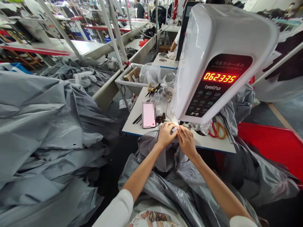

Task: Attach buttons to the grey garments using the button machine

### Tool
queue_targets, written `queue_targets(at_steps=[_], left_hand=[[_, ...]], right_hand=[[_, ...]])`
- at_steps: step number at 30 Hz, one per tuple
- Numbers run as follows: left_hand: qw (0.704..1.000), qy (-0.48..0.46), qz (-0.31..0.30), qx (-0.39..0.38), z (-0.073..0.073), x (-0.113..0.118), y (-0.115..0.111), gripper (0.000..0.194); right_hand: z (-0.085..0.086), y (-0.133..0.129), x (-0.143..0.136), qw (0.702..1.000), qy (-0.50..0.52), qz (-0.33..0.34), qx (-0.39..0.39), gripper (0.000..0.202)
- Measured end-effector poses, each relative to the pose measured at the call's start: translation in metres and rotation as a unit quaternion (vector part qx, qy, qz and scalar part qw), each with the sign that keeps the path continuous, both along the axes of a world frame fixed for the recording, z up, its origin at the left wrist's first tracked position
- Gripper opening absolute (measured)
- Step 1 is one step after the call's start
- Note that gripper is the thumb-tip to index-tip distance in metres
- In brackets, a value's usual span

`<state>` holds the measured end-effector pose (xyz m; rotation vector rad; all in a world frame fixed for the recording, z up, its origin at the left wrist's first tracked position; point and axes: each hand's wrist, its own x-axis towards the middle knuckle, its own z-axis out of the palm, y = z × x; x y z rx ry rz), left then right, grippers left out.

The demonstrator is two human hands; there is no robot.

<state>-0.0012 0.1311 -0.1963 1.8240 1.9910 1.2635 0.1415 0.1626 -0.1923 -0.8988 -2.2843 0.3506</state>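
Observation:
A white machine (227, 41) with a red lit display reading 062335 stands over the worktable (132, 121). Under its front edge, my left hand (167, 134) and my right hand (187, 140) meet at the fingertips, both closed on grey fabric (151, 142). The fabric hangs from the table's front edge and spreads over my lap. A phone (148, 115) with a pink screen lies left of my left hand. Scissors with red and orange handles (217, 130) lie right of my right hand. The machine hides the spot behind my fingertips.
Yellow-handled pliers (152, 90) and plastic bags (163, 94) lie at the table's back left. Behind is a white bin (132, 82). Grey fabric (47, 126) is heaped at the left, a red container (272, 146) stands at the right. Metal poles rise behind.

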Motion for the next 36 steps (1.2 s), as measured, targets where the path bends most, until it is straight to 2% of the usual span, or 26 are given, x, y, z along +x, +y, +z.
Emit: queue_targets(at_steps=[5,10,13,17,20,26,36], left_hand=[[1.000,0.000,-0.004,0.003,0.000,0.000,0.001,0.015],[1.000,-0.004,0.000,0.004,0.001,0.001,0.001,0.014],[1.000,-0.006,-0.003,0.007,0.001,0.001,0.001,0.014],[1.000,-0.003,0.001,0.000,0.001,0.001,0.001,0.015],[1.000,-0.001,0.000,-0.001,0.000,0.000,0.001,0.016],[1.000,-0.004,-0.005,0.013,-0.001,0.000,0.001,0.017],[1.000,-0.002,-0.010,0.023,-0.002,0.000,0.001,0.017]], right_hand=[[0.000,0.007,-0.005,0.984,0.152,-0.013,-0.090,0.031],[0.004,0.016,-0.010,0.954,0.227,-0.037,-0.191,0.028],[0.010,0.020,-0.010,0.959,0.207,-0.032,-0.189,0.028],[0.017,0.023,-0.007,0.991,0.102,0.003,-0.087,0.024],[0.019,0.023,-0.004,0.995,0.085,0.021,-0.057,0.024],[0.023,0.021,-0.002,0.985,0.135,-0.011,-0.108,0.025],[0.021,0.039,-0.006,0.977,0.114,0.039,-0.177,0.026]])
